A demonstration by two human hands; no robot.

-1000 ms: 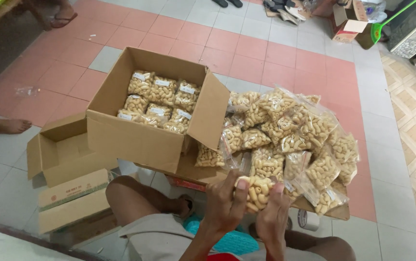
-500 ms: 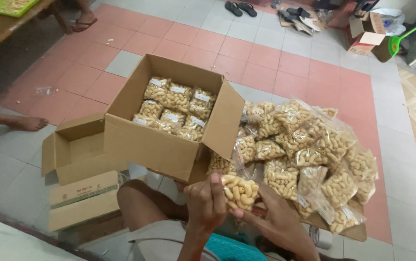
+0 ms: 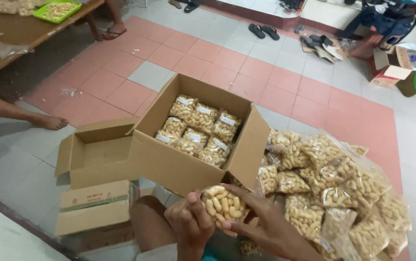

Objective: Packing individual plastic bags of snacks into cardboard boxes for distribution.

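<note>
In the head view, both hands meet at the bottom centre of the frame around one clear snack packet [image 3: 223, 206] filled with pale yellow, finger-shaped pieces. The left hand [image 3: 191, 224] has its fingers curled shut around the packet's left side, thumb up against it, and the right hand [image 3: 261, 222] wraps it from the right, its forefinger laid across the top edge and the other fingers closed underneath. The packet is held in the air just in front of the near wall of the large open cardboard box [image 3: 196, 137], which takes up the middle of the frame. That box already has two rows of like packets lying on its floor, each with a small white label, so judging by this the filling is well begun but far from done: the layer covers only part of the bottom, and a big heap of packets [image 3: 334, 188] lies loose at the lower right, just beside the box's open flap. To the left of the large box sits a smaller open box [image 3: 94, 154] with nothing showing inside, and below it a closed carton [image 3: 96, 205] (its lettering is left unread). The floor [image 3: 285, 82] is tiled in red and grey. At the upper left a wooden table [image 3: 22, 36] carries a green tray [image 3: 60, 9] of the same pale pieces; another person's bare foot [image 3: 48, 122] rests at the left edge, and sandals [image 3: 263, 31] lie near the top.
</note>
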